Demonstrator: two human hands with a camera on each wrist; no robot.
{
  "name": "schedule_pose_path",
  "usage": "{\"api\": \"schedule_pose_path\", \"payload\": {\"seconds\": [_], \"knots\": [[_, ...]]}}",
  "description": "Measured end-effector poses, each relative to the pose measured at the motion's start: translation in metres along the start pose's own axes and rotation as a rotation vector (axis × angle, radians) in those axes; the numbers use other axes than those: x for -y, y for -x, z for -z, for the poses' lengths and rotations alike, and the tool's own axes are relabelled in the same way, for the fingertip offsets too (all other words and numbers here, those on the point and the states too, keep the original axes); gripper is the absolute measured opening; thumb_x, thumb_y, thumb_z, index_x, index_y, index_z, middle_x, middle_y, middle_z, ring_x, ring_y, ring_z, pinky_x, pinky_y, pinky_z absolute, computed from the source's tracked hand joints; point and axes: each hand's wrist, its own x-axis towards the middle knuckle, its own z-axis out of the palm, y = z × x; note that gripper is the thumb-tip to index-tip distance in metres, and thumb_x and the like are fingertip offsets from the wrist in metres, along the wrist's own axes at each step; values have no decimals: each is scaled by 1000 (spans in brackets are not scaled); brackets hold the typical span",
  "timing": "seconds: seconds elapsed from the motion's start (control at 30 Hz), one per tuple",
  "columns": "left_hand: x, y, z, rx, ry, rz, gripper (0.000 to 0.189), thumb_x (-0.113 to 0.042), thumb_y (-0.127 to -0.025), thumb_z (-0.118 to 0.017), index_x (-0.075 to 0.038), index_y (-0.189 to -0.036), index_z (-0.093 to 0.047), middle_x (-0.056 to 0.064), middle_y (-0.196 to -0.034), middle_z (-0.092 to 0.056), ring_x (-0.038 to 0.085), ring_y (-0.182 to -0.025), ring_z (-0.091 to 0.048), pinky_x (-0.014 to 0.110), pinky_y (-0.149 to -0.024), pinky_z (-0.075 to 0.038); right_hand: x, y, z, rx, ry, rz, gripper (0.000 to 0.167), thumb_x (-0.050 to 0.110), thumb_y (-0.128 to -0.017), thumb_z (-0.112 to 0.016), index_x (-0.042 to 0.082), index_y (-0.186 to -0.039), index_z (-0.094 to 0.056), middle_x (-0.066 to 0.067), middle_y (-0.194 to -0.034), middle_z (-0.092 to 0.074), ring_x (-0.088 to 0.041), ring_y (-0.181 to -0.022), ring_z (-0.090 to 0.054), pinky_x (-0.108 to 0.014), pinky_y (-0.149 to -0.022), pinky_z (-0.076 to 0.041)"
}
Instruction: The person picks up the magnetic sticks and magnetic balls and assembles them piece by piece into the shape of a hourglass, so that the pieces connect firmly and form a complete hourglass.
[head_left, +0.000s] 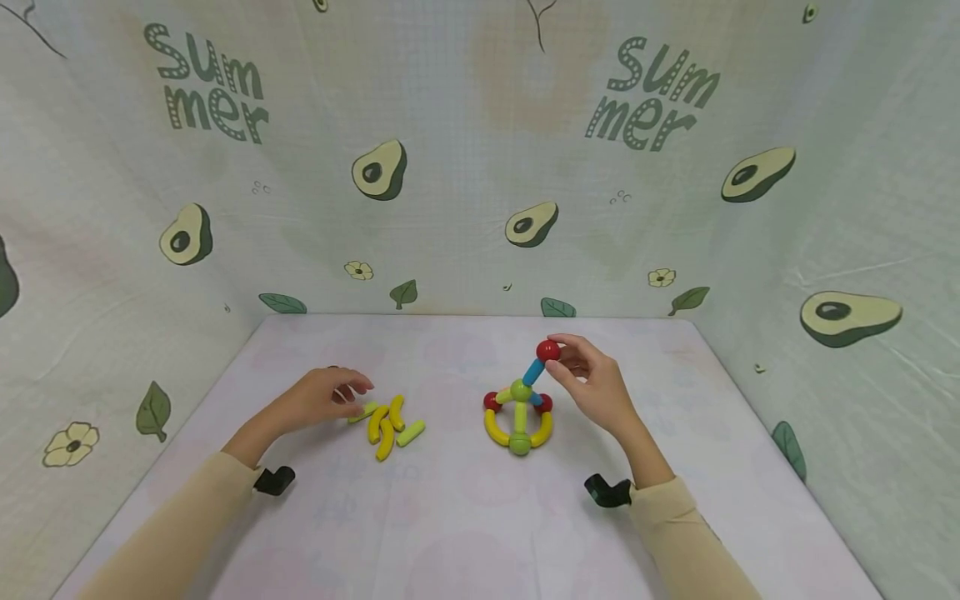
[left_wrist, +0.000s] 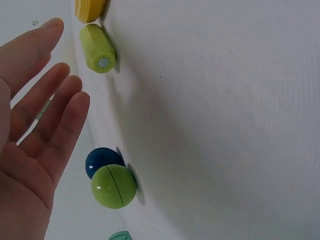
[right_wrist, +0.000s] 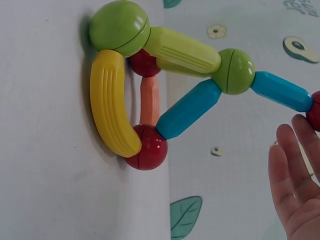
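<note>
My right hand (head_left: pixel 597 390) pinches a red ball (head_left: pixel 548 351) between thumb and fingers. This ball sits at the upper end of a blue stick (right_wrist: pixel 282 91) slanting up from a green ball (right_wrist: pixel 233 71), the peak of a magnetic ball-and-stick structure. Yellow curved sticks (right_wrist: pixel 109 102), a salmon stick (right_wrist: pixel 149 100) and red and green balls form its base on the table. My left hand (head_left: pixel 321 398), fingers loosely extended, hovers at a light green stick (head_left: pixel 365 412) and holds nothing. Beside it in the left wrist view lie a green ball (left_wrist: pixel 114 186) and a dark blue ball (left_wrist: pixel 102 161).
Several loose yellow curved sticks (head_left: pixel 386 439) and another light green stick (head_left: pixel 411 432) lie left of centre on the pale table (head_left: pixel 450 517). A printed cloth (head_left: pixel 450 100) hangs behind and along the sides.
</note>
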Motion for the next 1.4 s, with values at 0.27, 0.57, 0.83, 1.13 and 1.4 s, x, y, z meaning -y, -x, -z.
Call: {"api": "schedule_pose_path", "payload": {"seconds": [0.27, 0.57, 0.83, 1.13, 1.4], "knots": [[6, 0, -4, 64, -18, -6, 34, -18, -90, -87, -16, -121, -74, -5, -106, -73, 10, -93, -65, 29, -83, -61, -2, 0, 0, -4, 0, -1, 44, 24, -101, -76, 20, -143, -62, -5, -116, -76, -21, -103, -72, -18, -90, -57], [8, 0, -8, 67, -43, 45, 30, -15, -92, -85, -18, -119, -75, -10, -98, -71, 10, -88, -62, 28, -81, -58, -1, 0, 0, 4, -12, -7, 44, 23, -102, -75, 20, -144, -62, -6, -116, -76, -22, -104, -72, -16, -90, -56], [5, -7, -8, -30, -81, -21, 33, -9, -94, -79, -18, -125, -74, -9, -101, -71, 10, -89, -63, 30, -80, -58, -2, -1, 1, 4, -6, 2, 45, 23, -102, -75, 15, -144, -62, -8, -116, -76, -23, -104, -73, -16, -90, -56], [-41, -33, -11, -193, -1, -124, 37, -8, -96, -77, -16, -132, -70, -3, -113, -72, 13, -96, -68, 31, -85, -62, -3, 0, 4, 5, 13, -8, 43, 23, -102, -75, 17, -143, -62, -5, -115, -76, -21, -103, -72, -16, -89, -56], [-96, -65, -26, -267, 100, -188, 39, -12, -100, -75, -17, -138, -68, -1, -124, -72, 14, -102, -69, 32, -91, -62, -6, 0, 10, 16, 6, 3, 42, 23, -101, -76, 15, -140, -63, -5, -112, -76, -22, -102, -72, -17, -89, -56]]}}
